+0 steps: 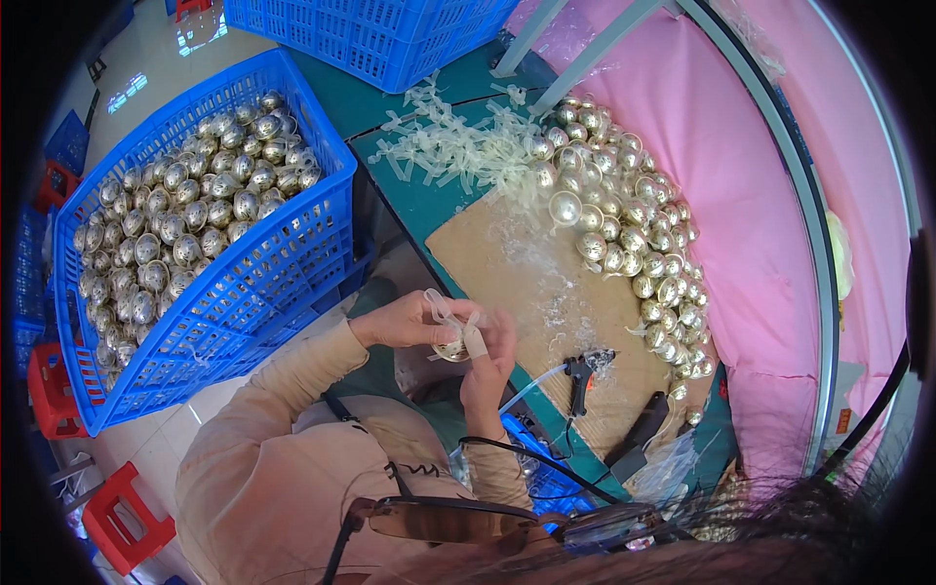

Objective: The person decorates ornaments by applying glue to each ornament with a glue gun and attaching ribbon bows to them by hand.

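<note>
Just off the near edge of the table, both my hands meet around a small shiny ornament ball (450, 348) with a pale translucent ribbon bow (444, 310) at its top. My left hand (408, 320) has its fingers closed on the ball and the bow from the left. From the right, my right hand (490, 356) pinches at the same ball, its fingers slightly blurred; a pale strip crosses one of them. The fingers cover much of the ball. A glue gun (581, 382) with a pale glue stick in its back lies on the cardboard (531, 322) right of my hands.
Left stands a blue crate (283, 255) full of silvery-gold balls (185, 219). Loose ribbon bows (458, 136) and many balls (634, 219) are heaped at the table's far side, by a metal frame and pink cloth (721, 195). A black cable (526, 450) crosses near my right forearm. Red stools (127, 517) stand lower left.
</note>
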### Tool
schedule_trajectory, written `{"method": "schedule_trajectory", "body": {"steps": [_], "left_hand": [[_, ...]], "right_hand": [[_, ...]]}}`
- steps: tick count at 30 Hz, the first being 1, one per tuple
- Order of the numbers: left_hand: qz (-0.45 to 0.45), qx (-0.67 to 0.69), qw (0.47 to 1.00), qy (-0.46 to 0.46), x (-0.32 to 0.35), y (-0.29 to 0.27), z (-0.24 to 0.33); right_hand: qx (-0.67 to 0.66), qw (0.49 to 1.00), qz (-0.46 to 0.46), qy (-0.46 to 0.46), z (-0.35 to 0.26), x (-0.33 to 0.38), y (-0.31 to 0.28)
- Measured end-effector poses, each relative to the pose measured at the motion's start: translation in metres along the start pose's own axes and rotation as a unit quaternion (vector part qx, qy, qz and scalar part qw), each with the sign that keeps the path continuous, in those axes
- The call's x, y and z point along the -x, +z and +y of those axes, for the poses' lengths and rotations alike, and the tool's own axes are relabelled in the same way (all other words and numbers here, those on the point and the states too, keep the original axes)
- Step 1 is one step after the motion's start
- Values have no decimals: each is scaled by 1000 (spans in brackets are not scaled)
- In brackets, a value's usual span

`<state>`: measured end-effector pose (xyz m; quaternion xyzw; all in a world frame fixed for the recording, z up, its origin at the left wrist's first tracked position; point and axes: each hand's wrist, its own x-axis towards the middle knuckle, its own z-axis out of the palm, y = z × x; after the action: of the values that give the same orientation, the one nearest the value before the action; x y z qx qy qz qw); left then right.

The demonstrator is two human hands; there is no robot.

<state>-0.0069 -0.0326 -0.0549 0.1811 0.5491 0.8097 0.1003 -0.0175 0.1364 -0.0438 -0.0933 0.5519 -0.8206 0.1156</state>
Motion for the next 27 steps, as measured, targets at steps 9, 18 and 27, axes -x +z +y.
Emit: {"method": "schedule_trajectory", "body": {"steps": [9,18,27], "left_hand": [[-15,82,996,-27,3,-2,-1],[-20,250,968,9,2,8,-14],[107,102,989,19,1,30,-4]], "right_hand": [[-196,954,-75,216,-21,-4,-2],[47,993,-109,20,-7,7,-3],[165,980,-106,-29,-5,5,-3]]}}
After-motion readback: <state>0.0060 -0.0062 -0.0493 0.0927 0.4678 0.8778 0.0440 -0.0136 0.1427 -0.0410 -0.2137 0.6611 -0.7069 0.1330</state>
